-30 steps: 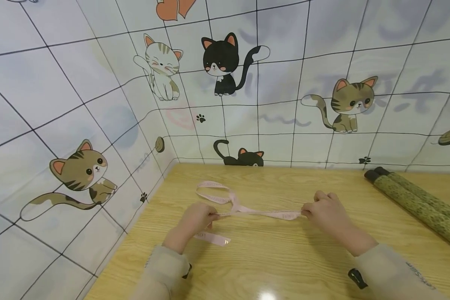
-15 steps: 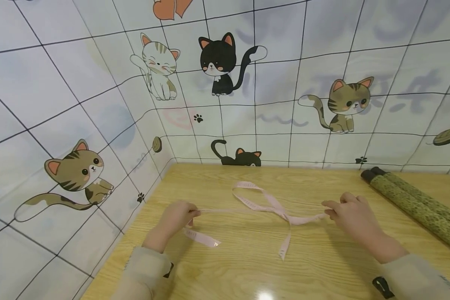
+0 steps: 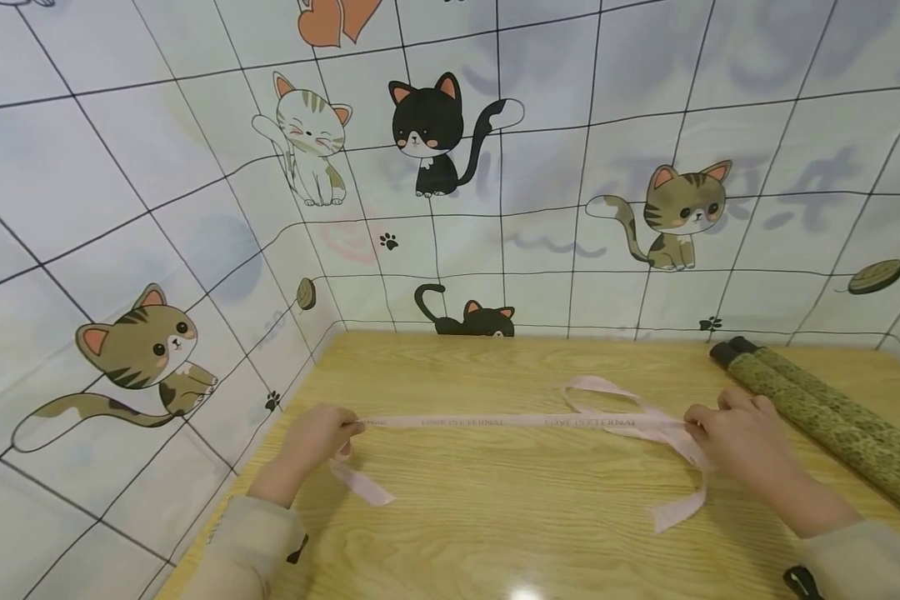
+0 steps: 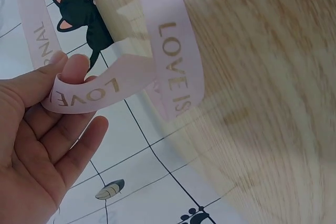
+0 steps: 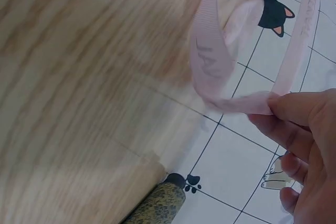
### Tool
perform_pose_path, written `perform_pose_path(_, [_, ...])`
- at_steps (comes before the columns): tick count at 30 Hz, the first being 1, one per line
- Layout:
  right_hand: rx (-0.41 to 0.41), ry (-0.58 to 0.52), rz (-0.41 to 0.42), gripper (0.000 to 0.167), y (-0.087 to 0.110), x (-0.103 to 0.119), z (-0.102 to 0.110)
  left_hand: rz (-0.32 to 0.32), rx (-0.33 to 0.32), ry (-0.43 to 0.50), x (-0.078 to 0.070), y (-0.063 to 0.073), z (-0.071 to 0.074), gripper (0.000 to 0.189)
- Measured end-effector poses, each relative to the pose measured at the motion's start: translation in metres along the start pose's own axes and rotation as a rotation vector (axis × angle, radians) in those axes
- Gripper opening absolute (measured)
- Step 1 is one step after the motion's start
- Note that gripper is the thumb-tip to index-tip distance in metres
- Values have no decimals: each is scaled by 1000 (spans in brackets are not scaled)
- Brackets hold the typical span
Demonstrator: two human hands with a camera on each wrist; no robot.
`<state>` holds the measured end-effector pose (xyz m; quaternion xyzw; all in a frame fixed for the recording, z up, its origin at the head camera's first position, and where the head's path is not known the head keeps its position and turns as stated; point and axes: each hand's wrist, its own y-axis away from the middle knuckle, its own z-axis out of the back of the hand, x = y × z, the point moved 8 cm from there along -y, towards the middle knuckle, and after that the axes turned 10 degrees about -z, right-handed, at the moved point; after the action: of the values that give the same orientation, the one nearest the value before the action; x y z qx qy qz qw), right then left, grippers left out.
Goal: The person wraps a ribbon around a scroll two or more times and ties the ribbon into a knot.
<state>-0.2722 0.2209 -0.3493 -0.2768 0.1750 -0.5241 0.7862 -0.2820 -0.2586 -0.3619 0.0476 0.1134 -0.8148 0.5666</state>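
A pale pink ribbon (image 3: 487, 422) printed "LOVE IS ETERNAL" stretches straight between both hands, over the wooden table. My left hand (image 3: 317, 442) pinches it at the left between thumb and index finger; a short tail hangs below that hand. In the left wrist view the ribbon (image 4: 178, 72) curls from the left hand's fingertips (image 4: 76, 66) down toward the tabletop. My right hand (image 3: 742, 433) pinches the other end of the taut stretch. From there more ribbon (image 5: 210, 66) falls in a loose loop and a dangling tail.
A wooden table (image 3: 495, 517) carries the ribbon. At the right lie two rolled items in green patterned covering with black ends (image 3: 825, 400). A white wall covering with cat drawings and black grid lines (image 3: 540, 183) closes off the back and left sides.
My hands have moved apart, the left going left and the right going right. The ribbon between them is now one long flat stretch, and its loose loop has shifted right with the right hand.
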Motion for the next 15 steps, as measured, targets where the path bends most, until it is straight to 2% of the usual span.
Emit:
perform_pose_path(3, [48,4,-5,82,3,-3,-2,6,4,-3,5,2,2,19])
perform_pose_path(5, [47,18,17,83,3,-3,-1,7,5,-11,8,3,3,20])
perform_pose_path(8, [-6,43,47,84,4,-2,2,28,11,-14,15,7,3,21])
perform_pose_path(10, [-46,60,65,75,4,-3,6,48,14,-14,21,11,3,21])
perform_pose_path(11, [-50,65,64,76,5,-5,8,59,17,-18,25,14,3,21])
perform_pose_path(15, [38,89,23,18,8,-17,8,100,25,-24,41,26,3,22])
